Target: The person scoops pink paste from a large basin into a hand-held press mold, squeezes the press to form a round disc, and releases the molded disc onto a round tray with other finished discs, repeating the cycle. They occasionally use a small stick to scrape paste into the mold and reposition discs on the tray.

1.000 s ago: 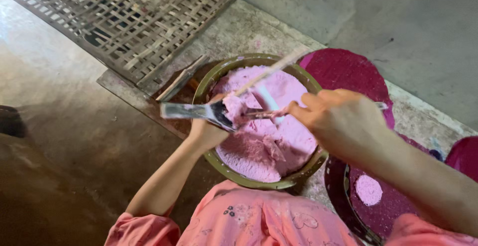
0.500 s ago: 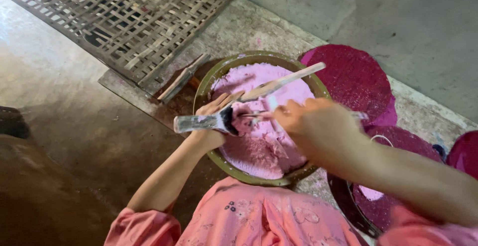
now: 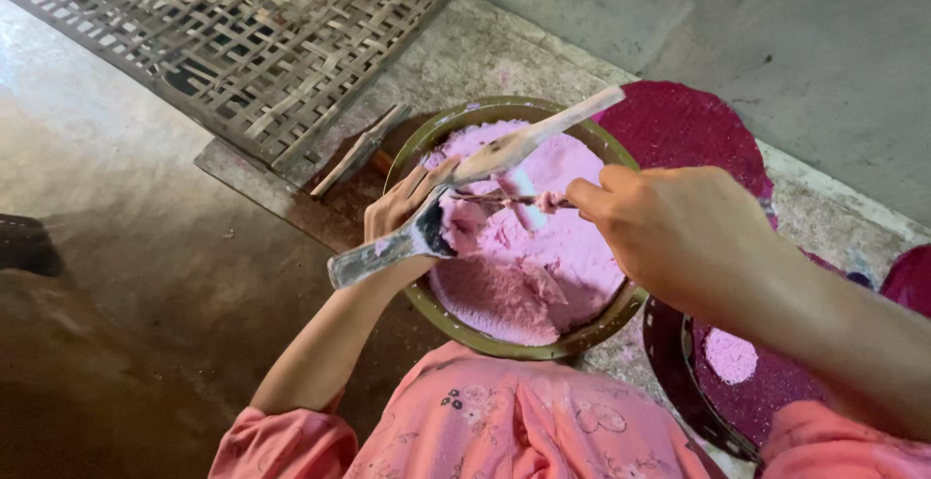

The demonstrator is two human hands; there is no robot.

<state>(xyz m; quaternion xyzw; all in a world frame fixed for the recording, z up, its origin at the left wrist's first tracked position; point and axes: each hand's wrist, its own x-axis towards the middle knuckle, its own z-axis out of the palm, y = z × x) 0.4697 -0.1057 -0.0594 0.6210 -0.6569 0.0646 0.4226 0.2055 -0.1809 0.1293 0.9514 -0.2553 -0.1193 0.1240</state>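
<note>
A woven bamboo lattice tray [image 3: 242, 43] lies flat on the concrete floor at upper left; near its corner sits a round olive-green bowl [image 3: 465, 329] heaped with pink powder [image 3: 543, 246]; beside it rest dark magenta round discs [image 3: 689, 130] and a dark ring mould [image 3: 669, 372] with a pink patch inside; the right hand [image 3: 679, 237] hovers over the bowl, fingers pinched shut on a thin powder-coated stick [image 3: 509, 200]; the left hand [image 3: 402, 212], at the bowl's left rim, has fingers clamped on a pale flat wooden spatula [image 3: 524, 142] and a metal-handled scraper [image 3: 388, 251].
</note>
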